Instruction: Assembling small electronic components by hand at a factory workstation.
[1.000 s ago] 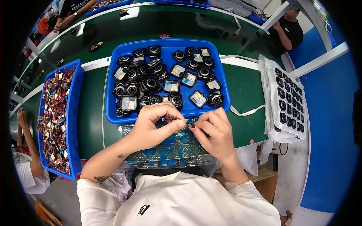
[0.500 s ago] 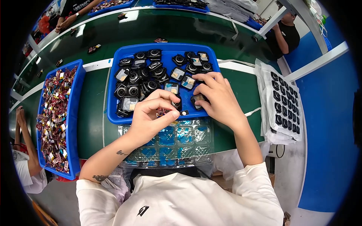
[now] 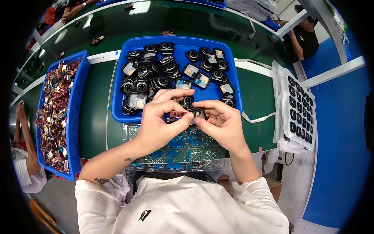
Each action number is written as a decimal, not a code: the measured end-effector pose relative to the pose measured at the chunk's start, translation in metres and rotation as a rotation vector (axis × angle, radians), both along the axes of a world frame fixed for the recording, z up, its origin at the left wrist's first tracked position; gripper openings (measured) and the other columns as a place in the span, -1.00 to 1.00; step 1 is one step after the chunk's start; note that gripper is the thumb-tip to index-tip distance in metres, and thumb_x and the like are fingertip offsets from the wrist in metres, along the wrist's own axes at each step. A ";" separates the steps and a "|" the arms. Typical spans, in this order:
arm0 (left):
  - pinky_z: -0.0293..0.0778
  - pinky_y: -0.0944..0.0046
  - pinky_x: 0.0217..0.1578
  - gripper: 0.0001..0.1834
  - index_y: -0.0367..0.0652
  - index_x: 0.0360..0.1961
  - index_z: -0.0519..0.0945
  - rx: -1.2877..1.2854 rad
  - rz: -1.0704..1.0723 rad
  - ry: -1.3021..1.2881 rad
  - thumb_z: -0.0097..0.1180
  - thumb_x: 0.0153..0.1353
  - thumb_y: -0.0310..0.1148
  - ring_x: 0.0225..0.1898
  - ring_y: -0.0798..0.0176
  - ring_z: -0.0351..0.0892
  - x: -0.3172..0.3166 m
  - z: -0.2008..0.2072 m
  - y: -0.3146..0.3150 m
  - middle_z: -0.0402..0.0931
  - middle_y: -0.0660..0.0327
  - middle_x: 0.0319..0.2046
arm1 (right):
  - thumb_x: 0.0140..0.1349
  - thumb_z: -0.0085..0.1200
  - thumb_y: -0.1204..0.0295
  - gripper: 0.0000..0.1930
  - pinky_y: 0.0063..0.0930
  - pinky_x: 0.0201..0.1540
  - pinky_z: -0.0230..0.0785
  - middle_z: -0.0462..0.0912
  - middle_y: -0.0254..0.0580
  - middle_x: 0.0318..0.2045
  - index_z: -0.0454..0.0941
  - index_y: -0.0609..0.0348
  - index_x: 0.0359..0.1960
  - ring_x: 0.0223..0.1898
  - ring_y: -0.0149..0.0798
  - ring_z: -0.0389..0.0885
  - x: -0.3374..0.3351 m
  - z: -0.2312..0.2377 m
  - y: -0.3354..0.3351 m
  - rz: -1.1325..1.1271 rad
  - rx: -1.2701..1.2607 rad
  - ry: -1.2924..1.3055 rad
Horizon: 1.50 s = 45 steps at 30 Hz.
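Compared with half a second ago, my right hand (image 3: 224, 124) has come back from the blue bin (image 3: 233, 84) and now sits at the centre of the frame, close against my left hand (image 3: 161, 121). Earlier it was reaching in among the black parts; now both hands meet just below the bin's near rim, over the clear tray (image 3: 175, 150).

My left hand is curled, fingers bent over the top, thumb and fingertips pinched on a small red board (image 3: 177, 114). My right hand is also half closed, thumb and forefinger gripping a small black part (image 3: 198, 114) that touches the right end of the red board. The two pieces sit together between my fingertips; I cannot tell whether they are joined.

The blue bin at upper centre holds a heap of black parts (image 3: 163, 72). A second blue bin (image 3: 76, 117) at the left of the frame is full of small red pieces. At the right lies a white tray (image 3: 298, 105) with rows of dark round parts.
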<state>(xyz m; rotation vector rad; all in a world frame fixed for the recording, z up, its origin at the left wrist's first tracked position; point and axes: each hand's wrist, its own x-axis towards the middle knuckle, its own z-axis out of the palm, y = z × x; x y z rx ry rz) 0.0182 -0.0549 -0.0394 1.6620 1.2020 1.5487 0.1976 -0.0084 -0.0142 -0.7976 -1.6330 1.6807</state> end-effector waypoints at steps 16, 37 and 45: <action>0.31 0.16 0.04 -0.94 -0.23 -0.52 0.61 -0.095 0.007 -0.010 0.26 -0.02 -0.48 0.00 0.18 0.47 -0.001 0.002 -0.001 0.58 0.10 -0.05 | 0.17 0.15 0.61 -0.72 -0.71 -0.30 0.45 0.64 -0.20 -0.31 0.53 0.34 -0.06 -0.32 -0.55 0.58 -0.001 -0.008 -0.002 -0.057 0.054 0.006; 0.39 0.45 -0.46 -0.87 -0.20 -0.36 0.69 -0.074 0.062 0.071 0.31 0.01 -0.48 -0.42 0.41 0.52 0.002 0.009 -0.006 0.61 0.21 -0.41 | 0.17 0.13 0.63 -0.85 -0.69 -0.39 0.50 0.63 -0.21 -0.42 0.55 0.40 -0.23 -0.40 -0.53 0.60 0.002 -0.009 -0.002 -0.314 0.126 0.092; 0.35 0.48 -0.46 -0.88 -0.22 -0.38 0.68 -0.199 0.003 -0.064 0.31 0.00 -0.49 -0.50 0.48 0.40 0.002 0.005 -0.005 0.58 0.27 -0.49 | 0.18 0.12 0.64 -0.80 -0.69 -0.33 0.49 0.64 -0.19 -0.34 0.54 0.40 -0.15 -0.35 -0.51 0.60 0.002 -0.010 0.000 -0.264 0.102 0.124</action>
